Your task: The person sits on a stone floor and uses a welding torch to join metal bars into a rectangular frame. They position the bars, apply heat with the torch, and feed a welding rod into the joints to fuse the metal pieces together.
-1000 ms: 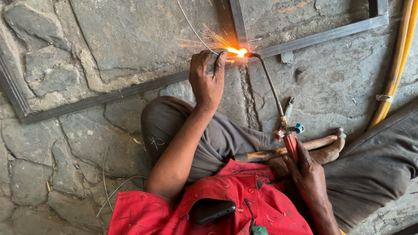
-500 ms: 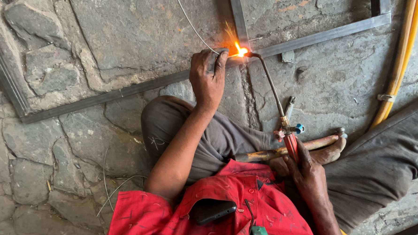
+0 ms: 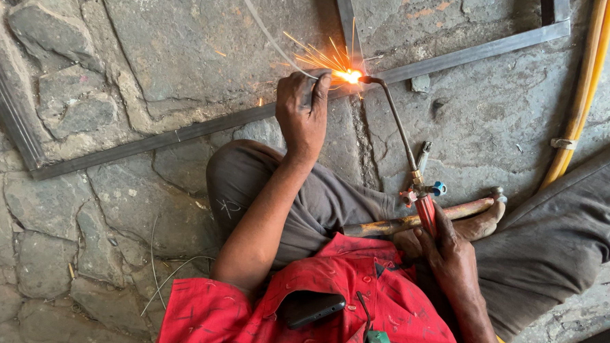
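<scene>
While my left fingers [image 3: 315, 89] pinch the thin rod [image 3: 266, 29] closed right at the flame [image 3: 350, 75], I judge the feed should be steady, the tip kept in the glow where the two bars [image 3: 461, 55] meet on the floor. My right hand [image 3: 452, 257] is wrapped shut round the torch [image 3: 423, 204] handle near my knee; I would hold its long neck steady and keep the sparks off the yellow hoses [image 3: 582, 101].

Only one screen here: dark phone [image 3: 310, 309], flat black rectangle, display off, poking from pocket of the red shirt [image 3: 244, 320]. No pkgs, labels, signs.
</scene>
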